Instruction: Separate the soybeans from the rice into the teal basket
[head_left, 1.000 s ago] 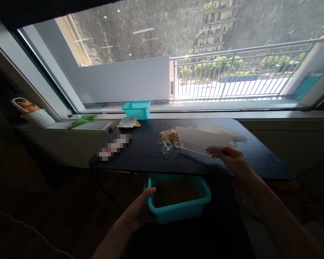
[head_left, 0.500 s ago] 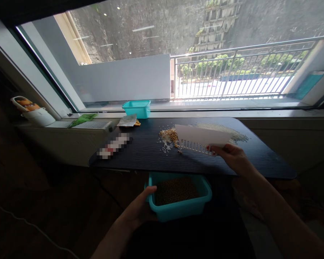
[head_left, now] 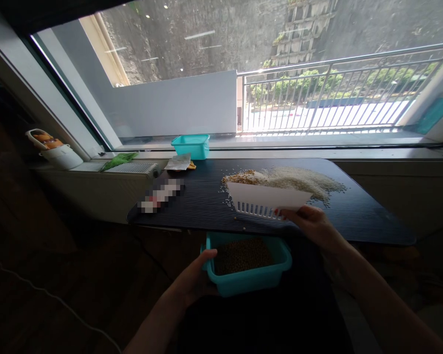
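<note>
In the head view my left hand (head_left: 195, 273) grips the left end of a teal plastic bin (head_left: 249, 282), thumb over the rim. Small round brown beans (head_left: 243, 255) cover its bottom, and it sits just below the table's near edge. My right hand (head_left: 312, 222) is closed on the right end of a white slotted scraper (head_left: 268, 195), a thin sheet with a row of slots along its lower edge. The scraper is tilted over the table, hiding part of what lies behind it. Beyond it are yellow beans (head_left: 243, 176) and a spread heap of white rice-like grains (head_left: 299, 178).
The dark table (head_left: 203, 206) stands against a window. A second teal bin (head_left: 191, 146) is at the back, beside a paper packet (head_left: 178, 162). A blurred-out item (head_left: 161, 195) lies at the left. Green cloth (head_left: 120, 160) and a white container (head_left: 61, 155) rest on the radiator.
My right hand has drawn the scraper toward the table's near edge and a little left, uncovering more of the grain heap. My left hand still holds the bin in nearly the same place.
</note>
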`<state>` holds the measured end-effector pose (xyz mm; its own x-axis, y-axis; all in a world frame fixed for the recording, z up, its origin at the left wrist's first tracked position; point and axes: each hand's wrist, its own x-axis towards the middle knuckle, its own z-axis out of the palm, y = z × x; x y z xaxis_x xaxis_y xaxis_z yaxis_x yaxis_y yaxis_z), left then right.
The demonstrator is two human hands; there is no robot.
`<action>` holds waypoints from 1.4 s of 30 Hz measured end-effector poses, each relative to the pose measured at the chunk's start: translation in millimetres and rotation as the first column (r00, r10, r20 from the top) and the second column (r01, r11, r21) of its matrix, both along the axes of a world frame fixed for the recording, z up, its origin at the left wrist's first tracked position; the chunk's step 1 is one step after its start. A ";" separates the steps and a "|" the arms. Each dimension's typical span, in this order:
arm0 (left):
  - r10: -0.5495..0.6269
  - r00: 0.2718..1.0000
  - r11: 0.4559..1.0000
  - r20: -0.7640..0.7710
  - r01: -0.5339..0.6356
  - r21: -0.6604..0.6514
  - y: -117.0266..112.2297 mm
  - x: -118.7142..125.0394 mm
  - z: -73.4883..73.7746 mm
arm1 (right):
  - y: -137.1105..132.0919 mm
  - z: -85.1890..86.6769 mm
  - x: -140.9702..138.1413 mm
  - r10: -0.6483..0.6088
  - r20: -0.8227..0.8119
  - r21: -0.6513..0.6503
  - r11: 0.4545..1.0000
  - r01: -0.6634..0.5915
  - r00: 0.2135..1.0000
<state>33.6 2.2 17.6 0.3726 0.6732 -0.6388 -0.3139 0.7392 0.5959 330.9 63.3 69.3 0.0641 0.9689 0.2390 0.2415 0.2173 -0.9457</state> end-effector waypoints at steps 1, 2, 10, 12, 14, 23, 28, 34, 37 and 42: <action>0.002 1.000 1.000 -0.001 -0.002 -0.002 0.1 -0.1 0.0 | -1.0 -0.3 -5.1 0.018 -0.002 0.000 1.000 -0.018 1.000; 0.002 1.000 1.000 0.002 -0.002 -0.004 0.1 -0.5 -0.1 | -2.2 -0.2 -9.9 0.039 -0.002 -0.002 0.999 -0.039 0.999; 0.015 1.000 1.000 -0.013 -0.015 0.000 0.7 -7.9 -4.5 | -15.4 8.2 -10.1 0.168 0.039 -0.049 0.985 -0.166 0.985; 0.024 0.999 1.000 -0.022 -0.024 0.012 1.1 -8.8 -5.0 | -12.6 10.7 -2.0 0.066 0.024 -0.015 0.998 -0.066 0.998; 0.016 1.000 1.000 -0.011 -0.016 0.015 1.2 -9.1 -5.1 | -5.9 12.9 5.8 -0.078 0.015 0.029 0.997 0.078 0.997; -0.001 1.000 1.000 0.006 0.001 0.009 -0.9 -4.5 -3.1 | 25.5 7.6 12.5 -0.176 0.037 0.077 0.982 0.173 0.984; -0.014 1.000 1.000 0.004 0.014 0.014 -1.0 -3.3 -2.8 | 29.2 1.6 11.0 -0.164 0.065 0.048 0.986 0.161 0.984; -0.018 1.000 1.000 0.014 0.018 0.010 0.1 -4.1 -4.5 | 28.1 6.6 7.2 -0.161 0.032 0.060 0.986 0.158 0.987; -0.018 1.000 1.000 0.013 0.018 0.014 -0.1 -4.3 -3.8 | 28.9 7.9 4.1 -0.145 0.034 0.049 0.989 0.143 0.989; -0.026 0.999 0.999 0.025 0.026 0.024 0.6 -5.6 -3.8 | 26.7 6.9 5.1 -0.116 0.016 0.048 0.992 0.115 0.993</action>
<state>28.0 2.8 13.8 0.4059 0.6780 -0.6128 -0.3099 0.7329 0.6057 335.9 90.0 76.2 0.1701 0.9430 0.2862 0.2856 0.2308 -0.9302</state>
